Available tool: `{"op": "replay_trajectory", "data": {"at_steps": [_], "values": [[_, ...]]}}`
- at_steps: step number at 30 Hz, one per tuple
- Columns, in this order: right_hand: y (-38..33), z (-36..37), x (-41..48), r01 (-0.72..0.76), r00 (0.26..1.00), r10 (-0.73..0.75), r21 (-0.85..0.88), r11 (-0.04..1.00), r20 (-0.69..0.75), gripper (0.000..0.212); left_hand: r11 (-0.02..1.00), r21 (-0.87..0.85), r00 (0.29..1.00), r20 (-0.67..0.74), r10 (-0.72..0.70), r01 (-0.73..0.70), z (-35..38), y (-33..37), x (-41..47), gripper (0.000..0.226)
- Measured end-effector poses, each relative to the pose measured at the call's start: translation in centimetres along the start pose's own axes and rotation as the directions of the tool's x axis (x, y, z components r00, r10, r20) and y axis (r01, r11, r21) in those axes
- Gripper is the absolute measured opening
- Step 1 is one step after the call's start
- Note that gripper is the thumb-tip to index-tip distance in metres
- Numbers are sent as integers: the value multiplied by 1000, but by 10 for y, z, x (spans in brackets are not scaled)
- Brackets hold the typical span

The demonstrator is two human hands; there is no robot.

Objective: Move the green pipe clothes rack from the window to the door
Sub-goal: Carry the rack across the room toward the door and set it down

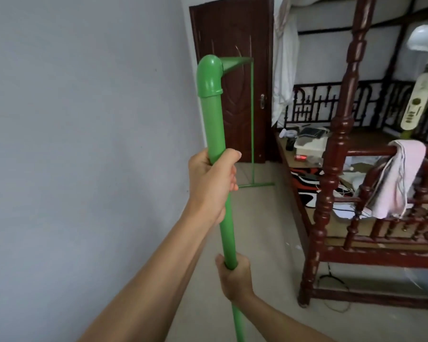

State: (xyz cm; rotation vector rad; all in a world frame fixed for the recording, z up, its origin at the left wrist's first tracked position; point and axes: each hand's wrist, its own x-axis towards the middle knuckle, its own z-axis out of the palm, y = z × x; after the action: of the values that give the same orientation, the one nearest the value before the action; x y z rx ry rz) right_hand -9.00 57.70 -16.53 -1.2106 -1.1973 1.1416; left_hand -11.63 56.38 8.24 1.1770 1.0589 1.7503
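Note:
The green pipe clothes rack stands in front of me, its near upright post running from an elbow joint at the top down past the frame's bottom edge. My left hand grips that post high up. My right hand grips it lower down. The top bar runs away from me to the far upright, whose foot bar rests on the floor just before the dark brown door. The near foot of the rack is out of view.
A plain grey wall runs along the left. A dark red wooden bed frame with a cloth draped over its rail fills the right. Bare floor forms a corridor between wall and bed. Cables lie by the bed leg.

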Motion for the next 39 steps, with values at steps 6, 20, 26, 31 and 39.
{"op": "replay_trajectory", "data": {"at_steps": [6,20,26,31,39], "values": [[10,14,78,88,995,-87,-21,996,53,37,999,-4,998,-62,34,-34,5,-25,67,27],[10,36,268,66,988,-59,-46,997,140,37,998,3,992,-111,57,-57,31,-92,246,30],[8,67,357,51,990,-45,-43,998,134,36,998,-28,995,-85,52,-55,26,-121,338,28],[5,86,426,24,995,-17,-66,997,102,40,999,-15,998,-51,43,-44,25,-145,411,30],[3,107,526,7,995,-1,-67,998,102,40,999,9,999,-21,36,-36,31,-178,509,29]]}}
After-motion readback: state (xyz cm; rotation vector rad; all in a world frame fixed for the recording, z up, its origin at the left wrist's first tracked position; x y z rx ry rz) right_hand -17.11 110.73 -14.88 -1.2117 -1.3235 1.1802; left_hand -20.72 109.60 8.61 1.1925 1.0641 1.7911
